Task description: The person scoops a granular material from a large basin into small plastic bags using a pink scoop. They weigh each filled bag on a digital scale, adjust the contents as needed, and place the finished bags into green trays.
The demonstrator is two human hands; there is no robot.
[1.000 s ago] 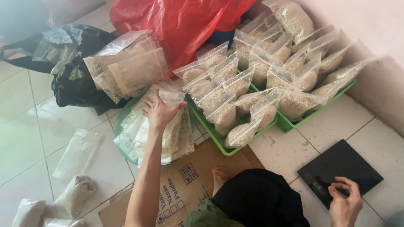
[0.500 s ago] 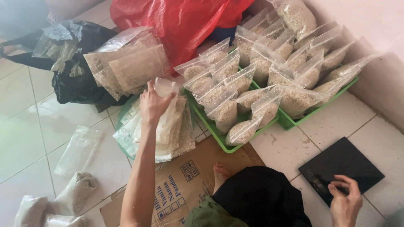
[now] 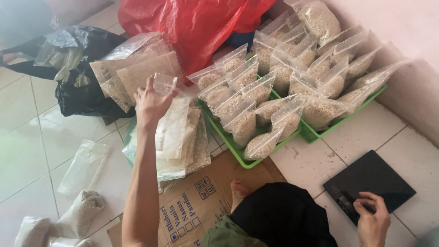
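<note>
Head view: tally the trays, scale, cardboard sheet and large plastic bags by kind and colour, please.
Green trays: 2
Black scale: 1
Flattened brown cardboard sheet: 1
Red plastic bag: 1
Black plastic bag: 1
Total: 6

Two hands are in view: the left hand (image 3: 151,103) far left, the right hand (image 3: 372,219) near right. Two green trays (image 3: 238,151) stand side by side, packed with filled clear bags (image 3: 242,126), too many and too overlapped to count exactly. One black flat scale (image 3: 370,180), one red plastic sack (image 3: 196,27), one black plastic bag (image 3: 87,98), one flattened cardboard box (image 3: 196,206). One bare foot (image 3: 238,192) shows.
</note>
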